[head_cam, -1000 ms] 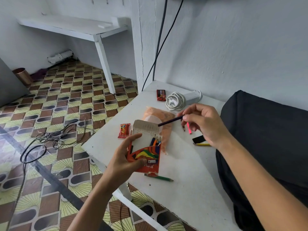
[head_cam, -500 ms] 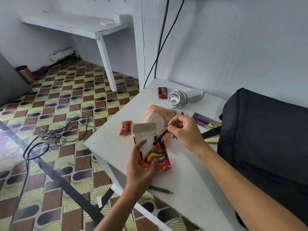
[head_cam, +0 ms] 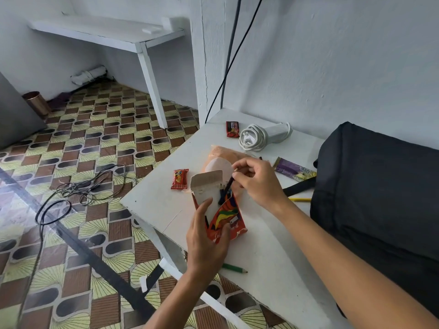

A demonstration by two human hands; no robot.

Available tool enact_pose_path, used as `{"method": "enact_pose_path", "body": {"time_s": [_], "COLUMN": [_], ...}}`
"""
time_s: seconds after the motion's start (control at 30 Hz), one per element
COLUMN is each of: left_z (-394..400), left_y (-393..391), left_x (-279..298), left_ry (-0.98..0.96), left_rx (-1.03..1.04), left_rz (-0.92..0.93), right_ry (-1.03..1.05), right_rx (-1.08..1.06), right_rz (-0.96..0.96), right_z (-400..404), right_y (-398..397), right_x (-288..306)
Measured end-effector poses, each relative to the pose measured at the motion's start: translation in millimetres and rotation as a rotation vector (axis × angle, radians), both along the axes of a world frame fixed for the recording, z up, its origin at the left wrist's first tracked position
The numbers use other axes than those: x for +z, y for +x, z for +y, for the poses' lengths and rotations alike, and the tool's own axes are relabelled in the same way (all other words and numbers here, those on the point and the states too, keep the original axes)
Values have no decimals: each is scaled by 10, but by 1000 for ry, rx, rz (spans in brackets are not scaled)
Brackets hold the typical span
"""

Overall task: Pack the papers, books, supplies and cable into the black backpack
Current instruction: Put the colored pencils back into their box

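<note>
In the head view, a coloured pencil box (head_cam: 223, 214) is held by the left hand (head_cam: 206, 243) near the middle of the frame, above the white bench (head_cam: 161, 205); the grip of this hand is curled round the lower part of the box, and the flap of the box is open upward; a dark pencil (head_cam: 228, 184) is pinched by the fingertips of the right hand (head_cam: 257, 181), and its lower end is inside the mouth of the box, among other pencils; the black backpack (head_cam: 380, 198) is seen at the right of the frame, on the bench against the wall; a coiled white cable (head_cam: 255, 137) is lying near the wall, in the upper middle; a green pencil (head_cam: 234, 268) is placed at the near edge of the bench, just beside the left hand; a yellow pencil (head_cam: 300, 199) is lying beside the backpack; a purple wrapper (head_cam: 293, 171) and a small red packet (head_cam: 179, 178) are also on the bench.
</note>
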State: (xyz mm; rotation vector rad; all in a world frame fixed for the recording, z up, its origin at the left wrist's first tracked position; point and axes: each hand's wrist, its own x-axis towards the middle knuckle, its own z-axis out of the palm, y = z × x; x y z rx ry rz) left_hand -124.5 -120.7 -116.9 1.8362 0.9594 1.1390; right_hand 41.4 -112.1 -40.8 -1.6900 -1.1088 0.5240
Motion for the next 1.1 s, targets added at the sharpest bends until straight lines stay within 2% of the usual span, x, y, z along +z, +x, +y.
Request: {"method": "enact_pose_path", "body": {"time_s": [0.27, 0.33, 0.43, 0.5, 0.63, 0.73, 0.83, 0.93, 1.1], "left_z": [-24, -24, -26, -31, -22, -9, 1, 8, 21], "left_y": [4, -3, -2, -3, -11, -2, 8, 8, 14], "left_x": [4, 9, 11, 15, 26, 19, 26, 29, 49], "left_ry": [31, 33, 37, 41, 35, 23, -31, -73, -165], "left_rx": [3, -1, 14, 21, 24, 26, 58, 55, 43], "left_rz": [16, 10, 28, 44, 61, 49, 33, 23, -22], "right_ry": [-36, -69, -175, -255, -273, -619, -855, -881, -838], "right_rx": [285, 332, 348, 356, 383, 621, 729, 726, 742], "right_rz": [-121, -227, -500, -589, -573, -504, -587, -673, -674], "right_z": [-1, -21, -68, -130, -312, -450, -568, -591, -544], "right_y": [-166, -205, -226, -254, -276, -289, -409, -487, -460], "right_x": [87, 103, 141, 177, 271, 303, 173, 44, 19]}}
